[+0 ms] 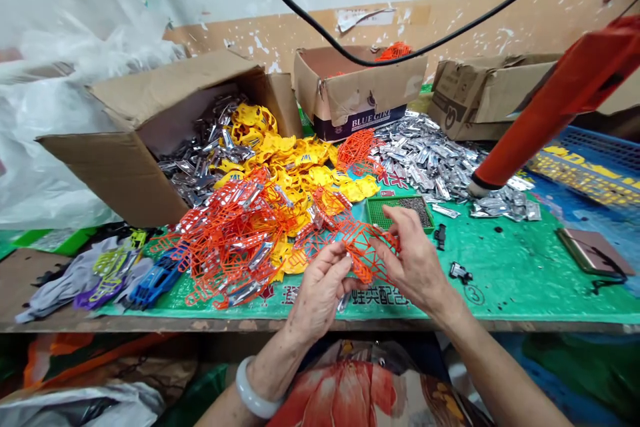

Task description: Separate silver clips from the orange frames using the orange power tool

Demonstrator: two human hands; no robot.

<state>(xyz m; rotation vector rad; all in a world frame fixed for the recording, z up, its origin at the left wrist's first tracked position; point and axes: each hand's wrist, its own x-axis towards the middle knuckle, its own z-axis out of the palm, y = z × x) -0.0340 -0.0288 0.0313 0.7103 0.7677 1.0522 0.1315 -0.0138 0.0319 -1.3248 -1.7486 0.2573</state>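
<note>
Near the table's front edge I hold an orange plastic lattice frame (364, 250) between both hands. My left hand (320, 290), with a pale bangle at its wrist, is closed on the frame's lower left part. A shiny silver bit (343, 300) shows under its fingers; its shape is mostly hidden. My right hand (415, 263) is closed around the frame's right side, thumb and fingers bent. To the left lies a heap of orange frames with silver pieces fitted on them (230, 233). Behind my right hand sits a green tray (374, 210) of small dark screws or pins.
Yellow plastic parts (305, 160) and silver parts (425, 147) are piled farther back. Cardboard boxes (155, 97) line the wall. A red tube-shaped tool (545, 103) hangs at right, near a blue basket (600, 140) and a notebook (590, 251). A black cable (320, 27) droops overhead.
</note>
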